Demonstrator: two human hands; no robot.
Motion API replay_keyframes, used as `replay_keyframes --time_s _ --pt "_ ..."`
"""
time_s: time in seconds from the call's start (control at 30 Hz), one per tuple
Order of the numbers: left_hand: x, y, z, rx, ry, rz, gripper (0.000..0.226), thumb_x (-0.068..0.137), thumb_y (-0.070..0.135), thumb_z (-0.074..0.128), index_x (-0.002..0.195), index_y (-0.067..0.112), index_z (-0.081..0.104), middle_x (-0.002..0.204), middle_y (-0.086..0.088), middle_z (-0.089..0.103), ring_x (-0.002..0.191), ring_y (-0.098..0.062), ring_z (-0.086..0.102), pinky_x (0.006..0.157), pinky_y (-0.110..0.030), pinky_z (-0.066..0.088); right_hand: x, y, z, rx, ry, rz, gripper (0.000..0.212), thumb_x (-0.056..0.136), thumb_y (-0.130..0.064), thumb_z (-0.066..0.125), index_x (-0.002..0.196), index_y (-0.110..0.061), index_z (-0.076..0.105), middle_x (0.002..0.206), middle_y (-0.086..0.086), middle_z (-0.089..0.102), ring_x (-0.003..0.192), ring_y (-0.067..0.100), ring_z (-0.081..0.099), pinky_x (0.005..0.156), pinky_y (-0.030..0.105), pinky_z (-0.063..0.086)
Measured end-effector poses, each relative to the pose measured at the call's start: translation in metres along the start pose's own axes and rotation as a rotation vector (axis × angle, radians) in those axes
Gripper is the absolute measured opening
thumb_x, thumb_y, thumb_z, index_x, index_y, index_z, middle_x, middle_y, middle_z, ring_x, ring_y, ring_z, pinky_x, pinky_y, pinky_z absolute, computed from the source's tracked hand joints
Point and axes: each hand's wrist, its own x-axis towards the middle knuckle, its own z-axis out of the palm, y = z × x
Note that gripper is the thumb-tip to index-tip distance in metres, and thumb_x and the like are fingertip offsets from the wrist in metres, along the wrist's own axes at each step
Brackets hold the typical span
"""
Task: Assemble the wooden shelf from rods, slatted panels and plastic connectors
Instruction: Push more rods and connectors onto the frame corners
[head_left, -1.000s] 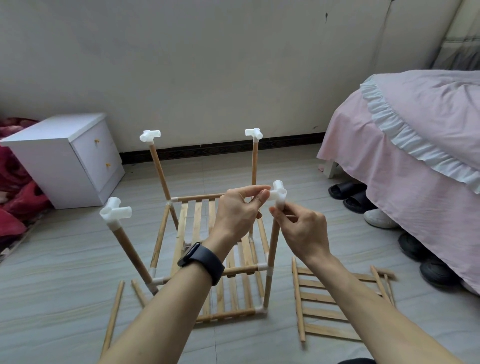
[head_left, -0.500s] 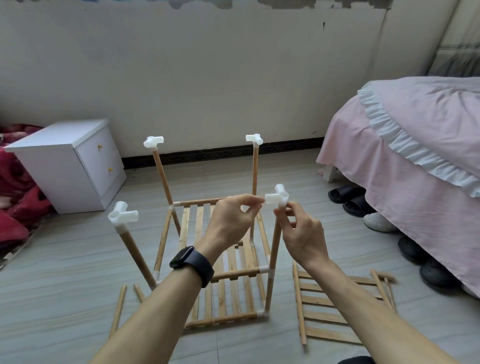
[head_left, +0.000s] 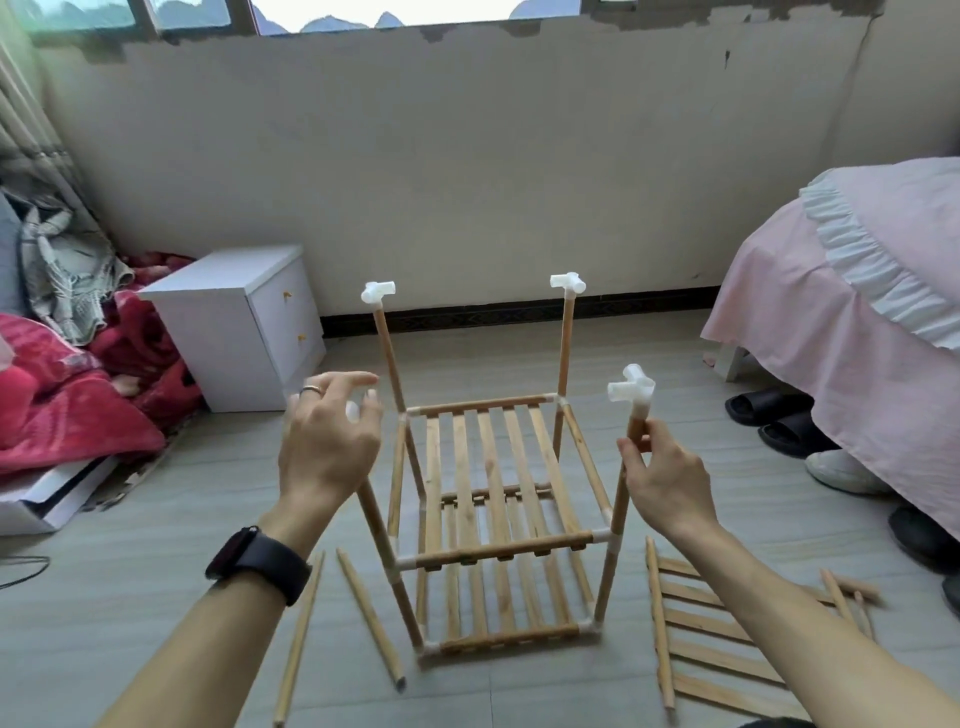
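The half-built shelf (head_left: 498, 519) is standing on the floor (head_left: 156, 597), the right hand (head_left: 662, 478) pinching its near-right rod (head_left: 618, 514) just under the connector (head_left: 631, 391), the left hand (head_left: 327, 441) hovering open over the leaning near-left post (head_left: 375, 525), which likely needs squaring upright next.

Not much worn here tbh. The left hand (head_left: 327, 447) has a thin silvery ring (head_left: 312, 388) on one finger; it's too blurry to say which. On that wrist sits a black watch (head_left: 260, 564) with a wide black strap and a dark rectangular face with a slight reddish sheen. The right hand (head_left: 665, 478), the left forearm (head_left: 197, 649) and the right forearm (head_left: 810, 623) are bare.
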Motion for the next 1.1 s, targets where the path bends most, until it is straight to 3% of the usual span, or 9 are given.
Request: replay_keyframes --time_s 0.13,0.23,0.43,0.57,0.67,0.73,0.83,0.97,1.1 --pt "-0.008 -0.01 -0.004 -0.473 -0.24 -0.23 0.028 0.11 0.037 0.034 0.112 0.03 0.061 0.113 -0.008 0.067 0.088 -0.02 0.069 0.076 -0.032 0.051 0.01 -0.004 0.012 0.021 0.014 0.036 0.017 0.105 -0.032 0.049 0.106 -0.016 0.055 0.077 0.003 0.064 0.066 0.022 0.067 0.064 0.044 0.058" --pt "-0.014 0.002 0.0 -0.537 -0.263 -0.217 0.029 0.11 0.036 0.034 0.111 0.029 0.061 0.112 -0.009 0.066 0.085 -0.019 0.071 0.074 -0.033 0.056 0.022 -0.004 0.016 0.035 0.013 0.111 0.026 0.107 -0.036 0.045 0.11 -0.013 0.057 0.083 0.007 0.067 0.075 0.027 0.069 0.071 0.046 0.057" --pt "-0.038 0.036 0.017 -0.653 -0.507 -0.178 0.033 0.107 0.05 0.021 0.133 0.045 0.04 0.113 -0.008 0.064 0.095 -0.016 0.069 0.077 -0.027 0.054 -0.003 -0.011 0.036 0.259 0.054 0.272 0.044 0.1 -0.029 0.056 0.138 -0.011 0.043 0.141 0.015 0.039 0.105 0.017 0.052 0.082 0.041 0.051" --pt "-0.048 0.069 0.027 -0.609 -0.795 -0.024 0.049 0.102 0.059 0.018 0.149 0.045 0.024 0.15 -0.011 0.045 0.131 -0.017 0.049 0.11 -0.04 0.041 -0.086 -0.021 0.061 0.35 -0.333 0.045 0.068 0.076 -0.035 0.064 0.14 -0.024 0.047 0.137 -0.006 0.044 0.127 0.018 0.049 0.099 0.038 0.047" --pt "-0.044 0.08 0.028 -0.515 -0.896 0.133 0.058 0.1 0.067 0.017 0.156 0.052 0.009 0.168 -0.001 0.015 0.146 -0.018 0.026 0.118 -0.042 0.018 -0.127 -0.015 0.079 0.171 -0.577 -0.162 0.079 0.073 -0.068 0.064 0.143 -0.034 0.046 0.14 -0.02 0.037 0.135 0.007 0.035 0.113 0.034 0.031" --pt "-0.033 0.072 0.024 -0.499 -0.793 0.181 0.055 0.102 0.063 0.023 0.155 0.054 0.012 0.167 -0.003 0.02 0.143 -0.02 0.037 0.116 -0.045 0.028 -0.13 -0.006 0.083 0.016 -0.55 -0.149 0.074 0.078 -0.08 0.056 0.135 -0.031 0.055 0.138 -0.016 0.042 0.134 0.009 0.037 0.114 0.035 0.035" --pt "-0.016 0.039 0.016 -0.397 -0.368 0.088 0.049 0.106 0.043 0.043 0.153 0.033 0.036 0.151 -0.011 0.041 0.121 -0.011 0.051 0.104 -0.043 0.047 -0.128 0.005 0.086 -0.144 -0.407 -0.161 0.048 0.096 -0.064 0.047 0.123 -0.026 0.06 0.141 -0.004 0.049 0.134 0.018 0.044 0.111 0.04 0.044" --pt "-0.017 -0.027 0.009 0.08 0.269 0.217 0.059 0.088 0.028 0.065 0.14 0.008 0.047 0.148 -0.02 0.033 0.134 -0.03 0.036 0.107 -0.039 0.04 -0.116 0.023 0.084 0.001 -0.312 0.105 0.052 0.097 -0.063 0.035 0.124 -0.021 0.05 0.121 0.001 0.053 0.103 0.018 0.056 0.08 0.032 0.047" --pt "-0.036 -0.07 0.024 -0.082 0.126 -0.077 0.095 0.082 0.027 0.082 0.154 0.014 0.022 0.154 -0.018 0.024 0.14 -0.034 0.031 0.114 -0.048 0.036 -0.083 0.05 0.084 -0.015 -0.317 0.3 0.046 0.103 -0.05 0.043 0.122 -0.008 0.046 0.099 0.004 0.059 0.112 0.041 0.059 0.082 0.045 0.043"
